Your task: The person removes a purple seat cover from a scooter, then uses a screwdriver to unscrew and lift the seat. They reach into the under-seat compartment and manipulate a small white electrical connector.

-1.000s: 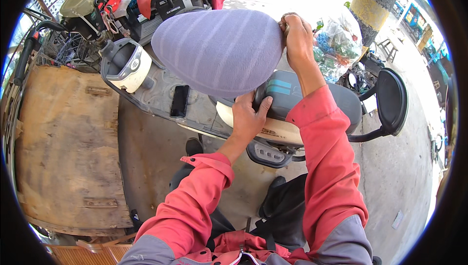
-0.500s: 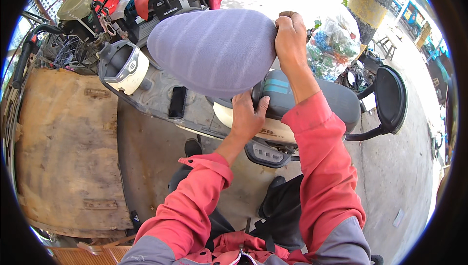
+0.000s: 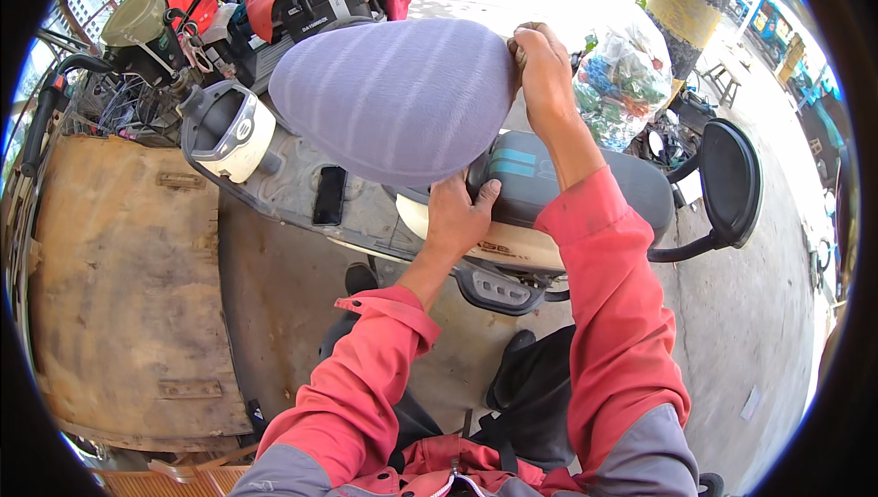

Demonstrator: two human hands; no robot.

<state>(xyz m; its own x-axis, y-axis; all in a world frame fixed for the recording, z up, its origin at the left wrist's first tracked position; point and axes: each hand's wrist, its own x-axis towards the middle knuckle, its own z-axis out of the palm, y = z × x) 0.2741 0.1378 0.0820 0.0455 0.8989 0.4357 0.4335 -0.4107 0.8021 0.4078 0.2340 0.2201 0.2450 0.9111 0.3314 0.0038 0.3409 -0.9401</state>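
A teardrop-shaped saddle [image 3: 393, 99] in a pale purple, faintly striped fabric cover sits tilted above the electric scooter. With bent fingers, my right hand [image 3: 547, 76] grips the cover at its broad right end. Below, my left hand [image 3: 460, 213] holds the saddle's near lower edge, its fingertips hidden beneath and its thumb pointing right. Just right of that hand lies the scooter's dark grey rear seat [image 3: 585, 181] with blue stripes. The saddle's underside cannot be seen.
A black phone [image 3: 329, 195] lies on the scooter's footboard [image 3: 291, 181]. At left is a wooden board [image 3: 128, 287]. A black backrest [image 3: 730, 183] juts out at right. Behind stand a clear bag of rubbish [image 3: 624, 81], a yellow-and-black pillar [image 3: 693, 8] and a dark toolbox [image 3: 320, 8].
The saddle has shifted slightly left with both hands on it. My right fingers have curled tighter at the cover's edge, and the view has moved a little.
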